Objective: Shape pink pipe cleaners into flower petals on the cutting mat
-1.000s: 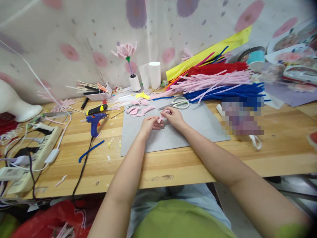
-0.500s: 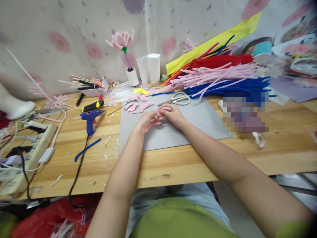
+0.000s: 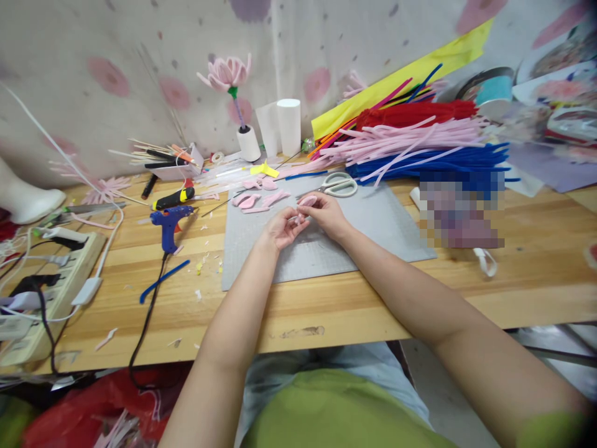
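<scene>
Left hand (image 3: 281,228) turned palm-up; both grips pinch pink petal (image 3: 305,202), mid-mat (image 3: 373,230).

One head-worn view — looking forward and down, close over the wooden table (image 3: 326,311).

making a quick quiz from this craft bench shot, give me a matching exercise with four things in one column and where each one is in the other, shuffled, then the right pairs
Things:
1. scissors
2. blue glue gun
3. pink petal piece
4. finished pink flower

Places:
A. standing in a white spool by the wall
B. pinched between the fingertips of the left hand and right hand
C. lying at the far edge of the grey mat
D. on the bare wooden table, left of the mat

Pairs: 1-C, 2-D, 3-B, 4-A
</scene>
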A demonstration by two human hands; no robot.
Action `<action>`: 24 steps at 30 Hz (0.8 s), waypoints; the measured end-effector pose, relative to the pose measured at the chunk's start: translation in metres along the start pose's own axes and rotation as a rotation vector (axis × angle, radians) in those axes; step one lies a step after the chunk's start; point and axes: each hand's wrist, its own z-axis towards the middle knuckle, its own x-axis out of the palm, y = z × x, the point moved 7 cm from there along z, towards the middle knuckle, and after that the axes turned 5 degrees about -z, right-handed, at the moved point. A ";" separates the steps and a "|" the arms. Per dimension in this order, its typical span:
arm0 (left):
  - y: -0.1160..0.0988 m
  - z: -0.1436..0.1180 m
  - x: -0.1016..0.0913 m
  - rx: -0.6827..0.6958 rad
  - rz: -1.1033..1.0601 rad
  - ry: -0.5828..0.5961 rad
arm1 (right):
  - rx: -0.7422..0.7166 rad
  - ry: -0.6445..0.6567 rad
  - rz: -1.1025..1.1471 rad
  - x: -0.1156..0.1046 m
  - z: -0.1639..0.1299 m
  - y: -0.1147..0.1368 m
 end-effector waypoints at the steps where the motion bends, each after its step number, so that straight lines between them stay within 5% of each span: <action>1: 0.000 0.000 0.000 0.002 -0.005 -0.007 | 0.000 -0.002 -0.006 0.000 0.000 0.001; 12: -0.002 0.000 0.000 0.070 0.089 -0.026 | 0.041 -0.014 -0.040 -0.001 -0.001 0.000; 20: -0.014 0.000 -0.004 0.304 0.372 -0.052 | 0.051 -0.017 -0.056 -0.007 0.005 -0.012; 24: -0.011 0.000 -0.004 0.314 0.428 -0.067 | 0.092 -0.046 -0.064 -0.009 0.006 -0.020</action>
